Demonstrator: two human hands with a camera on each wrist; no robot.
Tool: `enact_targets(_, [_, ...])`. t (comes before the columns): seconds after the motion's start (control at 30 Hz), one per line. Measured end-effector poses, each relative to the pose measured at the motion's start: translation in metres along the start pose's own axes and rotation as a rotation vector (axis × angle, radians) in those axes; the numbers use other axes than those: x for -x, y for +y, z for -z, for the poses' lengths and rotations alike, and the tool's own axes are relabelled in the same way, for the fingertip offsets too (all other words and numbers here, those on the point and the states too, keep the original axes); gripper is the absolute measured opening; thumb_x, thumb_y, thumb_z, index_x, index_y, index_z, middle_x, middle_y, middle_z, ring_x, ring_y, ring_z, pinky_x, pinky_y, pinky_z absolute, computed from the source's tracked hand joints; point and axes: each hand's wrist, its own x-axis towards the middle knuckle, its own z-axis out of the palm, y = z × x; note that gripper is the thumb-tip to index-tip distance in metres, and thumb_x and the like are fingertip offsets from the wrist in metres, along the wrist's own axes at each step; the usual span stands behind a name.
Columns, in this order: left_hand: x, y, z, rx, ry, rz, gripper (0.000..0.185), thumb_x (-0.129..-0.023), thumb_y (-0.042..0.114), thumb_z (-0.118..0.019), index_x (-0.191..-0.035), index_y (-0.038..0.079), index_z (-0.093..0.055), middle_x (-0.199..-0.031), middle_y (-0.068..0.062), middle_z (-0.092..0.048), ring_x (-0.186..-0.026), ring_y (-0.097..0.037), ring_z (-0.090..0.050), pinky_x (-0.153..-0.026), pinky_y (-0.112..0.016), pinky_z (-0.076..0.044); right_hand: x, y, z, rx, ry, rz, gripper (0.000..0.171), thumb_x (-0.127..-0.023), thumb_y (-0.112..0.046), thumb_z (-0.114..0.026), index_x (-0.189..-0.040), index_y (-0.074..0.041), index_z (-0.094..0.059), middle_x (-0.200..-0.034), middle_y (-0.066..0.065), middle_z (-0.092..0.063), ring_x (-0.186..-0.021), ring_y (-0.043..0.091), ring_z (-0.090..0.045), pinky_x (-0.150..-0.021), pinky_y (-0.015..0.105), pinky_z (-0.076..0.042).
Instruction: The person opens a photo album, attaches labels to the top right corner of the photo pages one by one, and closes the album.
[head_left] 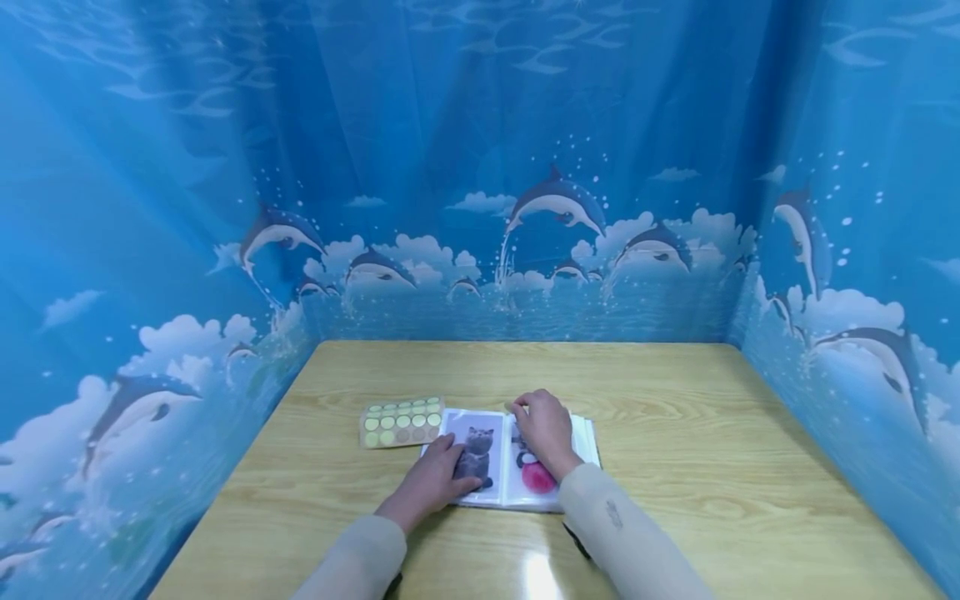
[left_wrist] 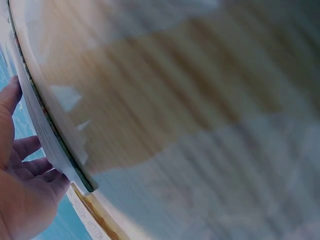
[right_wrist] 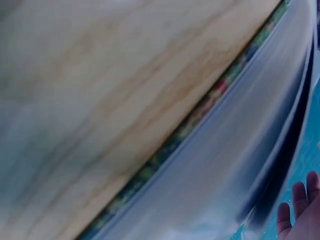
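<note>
A photo album (head_left: 502,497) lies open on the table, with a grey cat picture (head_left: 477,458) on its left page. The right page shows a picture with a pink round shape (head_left: 537,477), partly covered by my right hand (head_left: 545,427). My left hand (head_left: 435,477) rests on the left page, thumb spread across the lower part of the cat picture. The right hand's fingers bend down near the top of the right page, close to the fold; I cannot tell whether they pinch something small. In the left wrist view, fingers (left_wrist: 31,145) lie along the album's page edges.
A shallow tray (head_left: 363,427) with rows of round pale green pieces sits left of the album, close to its upper left corner. Several of its front spots look brownish instead of green. The wooden table (head_left: 675,433) is enclosed by blue dolphin-printed curtains (head_left: 465,100).
</note>
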Motion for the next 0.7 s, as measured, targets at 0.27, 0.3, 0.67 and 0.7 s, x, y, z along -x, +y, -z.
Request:
enact_targets(0.27, [-0.001,0.003,0.001,0.017,-0.024,0.041,0.075,-0.088,0.045,-0.073,-0.139,-0.005,-0.051,-0.151,-0.029,-0.036,-0.138,-0.044,-0.036,-0.113,-0.054,-0.032,-0.005,-0.003,-0.012,0.032,-0.032,0.011,0.018,-0.094,-0.030,-0.069,-0.095,-0.014,-0.078,-0.092,0.004,-0.067,-0.090,0.026,-0.063,-0.078,0.046,-0.051])
enact_targets(0.3, [-0.001,0.004,0.001,0.020,-0.029,0.048,0.075,-0.088,0.045,-0.073,-0.139,-0.005,-0.051,-0.151,-0.029,-0.036,-0.138,-0.044,-0.035,-0.113,-0.054,-0.032,-0.005,-0.004,-0.013,0.037,-0.035,0.013,0.017,-0.094,-0.030,-0.069,-0.095,-0.015,-0.078,-0.092,0.004,-0.067,-0.091,0.026,-0.063,-0.078,0.046,-0.051])
enact_targets(0.67, [-0.001,0.002,0.001,0.007,-0.017,0.018,0.074,-0.088,0.044,-0.073,-0.138,-0.007,-0.051,-0.149,-0.030,-0.038,-0.137,-0.044,-0.037,-0.113,-0.053,-0.032,-0.007,-0.009,-0.024,0.186,-0.039,0.115,0.015,-0.093,-0.028,-0.070,-0.091,-0.015,-0.077,-0.093,0.005,-0.068,-0.087,0.026,-0.063,-0.074,0.044,-0.051])
enact_targets(0.7, [-0.001,0.002,0.000,0.006,-0.016,0.019,0.074,-0.088,0.044,-0.073,-0.138,-0.006,-0.051,-0.149,-0.030,-0.038,-0.137,-0.044,-0.037,-0.114,-0.053,-0.032,-0.007,-0.009,-0.026,0.206,-0.046,0.123,0.015,-0.094,-0.028,-0.069,-0.092,-0.015,-0.077,-0.093,0.005,-0.067,-0.087,0.026,-0.063,-0.074,0.044,-0.051])
